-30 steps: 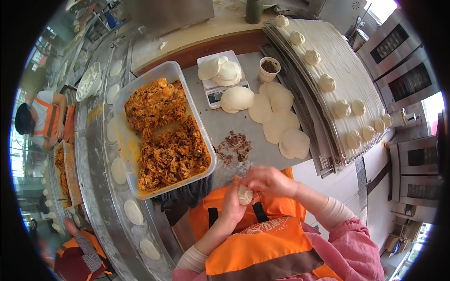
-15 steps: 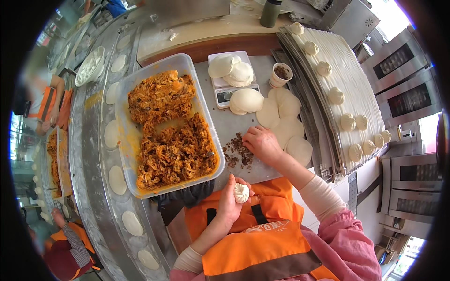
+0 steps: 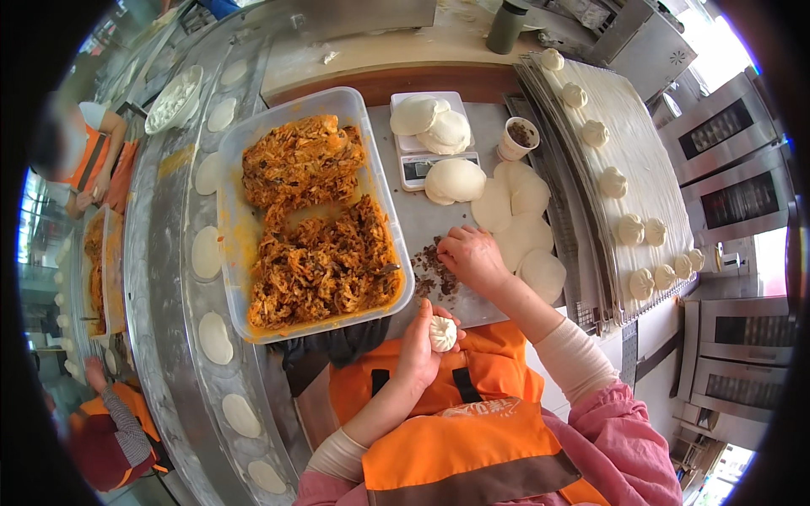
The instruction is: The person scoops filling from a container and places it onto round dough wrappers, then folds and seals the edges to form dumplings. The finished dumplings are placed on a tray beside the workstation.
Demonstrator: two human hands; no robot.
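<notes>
My left hand [image 3: 417, 352] cradles a small pleated bun [image 3: 442, 334], its white gathered top facing up, over my lap near the table's front edge. Pinched together, the fingers of my right hand [image 3: 474, 258] touch the right side of a scatter of dark brown crumbs [image 3: 428, 277]; what sits between the fingertips is hidden. Left of the crumbs stands a clear plastic tub [image 3: 223, 253] of orange-brown shredded filling [image 3: 325, 266]. Flat round dough wrappers [image 3: 525, 234] overlap beyond my right wrist.
A kitchen scale [image 3: 415, 169] carries stacked dough rounds [image 3: 444, 133], beside a paper cup [image 3: 511, 150] of brown crumbs. On the right, shaped buns [image 3: 631, 229] sit on a cloth-covered tray [image 3: 582, 181]. Dough discs line a metal counter [image 3: 181, 278] at left, where other people work.
The whole view has shifted slightly. My left hand with the bun sits a little closer to the crumbs; my right fingers stay at the crumbs.
</notes>
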